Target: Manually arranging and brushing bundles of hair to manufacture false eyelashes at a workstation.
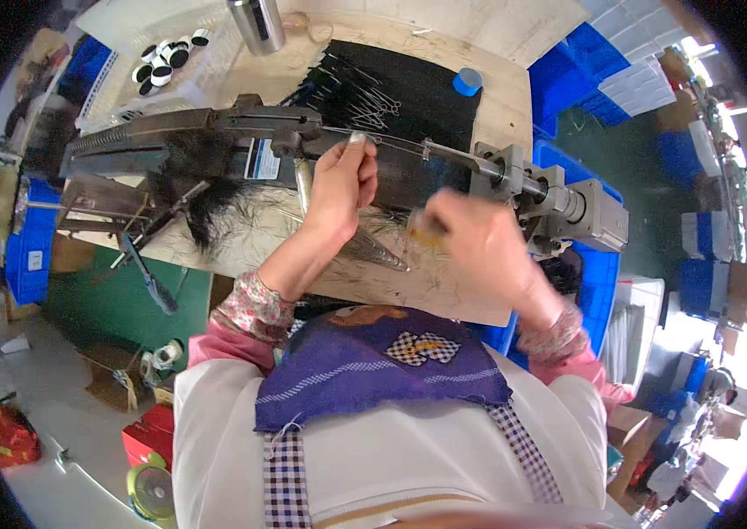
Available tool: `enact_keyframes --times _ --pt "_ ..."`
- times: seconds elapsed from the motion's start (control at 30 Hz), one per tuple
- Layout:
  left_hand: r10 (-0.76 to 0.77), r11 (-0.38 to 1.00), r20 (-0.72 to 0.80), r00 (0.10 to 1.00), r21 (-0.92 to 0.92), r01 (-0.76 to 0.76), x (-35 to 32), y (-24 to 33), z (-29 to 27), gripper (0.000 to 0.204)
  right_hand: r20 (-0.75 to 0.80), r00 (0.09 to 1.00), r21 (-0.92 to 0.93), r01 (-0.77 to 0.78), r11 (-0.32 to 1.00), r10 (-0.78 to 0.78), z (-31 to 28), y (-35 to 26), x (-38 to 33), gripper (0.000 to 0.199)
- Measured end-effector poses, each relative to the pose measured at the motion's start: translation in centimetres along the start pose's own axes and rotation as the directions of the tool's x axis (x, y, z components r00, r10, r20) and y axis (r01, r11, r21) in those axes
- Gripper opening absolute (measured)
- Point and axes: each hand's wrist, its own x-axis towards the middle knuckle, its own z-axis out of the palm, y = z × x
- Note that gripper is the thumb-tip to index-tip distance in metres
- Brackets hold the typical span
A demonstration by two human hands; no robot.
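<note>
My left hand is closed, thumb and fingers pinched at a thin metal wire. This wire stretches from the clamp of a long dark metal machine on the left to a rod and grey spindle on the right. Lower and to the right, my right hand is smeared by motion, fingers curled. A small yellowish thing shows at its fingertips, too blurred to name. Beneath the hands, a cone-shaped, dark, pointed piece lies on the wooden table. Loose black bristles cling around the machine's left part.
Several twisted wire pieces with looped ends lie on a black cloth, near a blue round cap. A metal cup stands behind. A clear tray holds several black-and-white spools. Blue crates flank the table's right side.
</note>
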Motion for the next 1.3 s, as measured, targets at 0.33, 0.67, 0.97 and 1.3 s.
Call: enact_keyframes --times 0.33,0.67,0.97,1.3 --pt "-0.023 1.0 -0.02 1.0 -0.005 0.023 -0.1 0.2 0.4 0.021 0.128 0.991 0.312 0.0 0.95 -0.042 1.1 3.4 12.8 0.026" --pt "0.039 0.992 0.197 0.98 -0.129 -0.014 0.3 -0.7 0.2 0.055 0.481 0.867 0.616 -0.438 0.654 0.128 -1.4 4.3 14.2 0.033" --pt "-0.017 0.722 0.33 0.944 -0.649 0.24 -0.4 2.6 0.4 0.073 -0.055 0.995 -0.228 -0.091 0.97 0.08 -3.2 3.0 12.6 0.035" --pt "0.081 0.753 0.25 0.965 -0.649 0.105 -1.8 2.0 -0.4 0.071 -0.2 0.977 0.09 0.091 0.992 -0.072 -0.7 2.3 11.4 0.018"
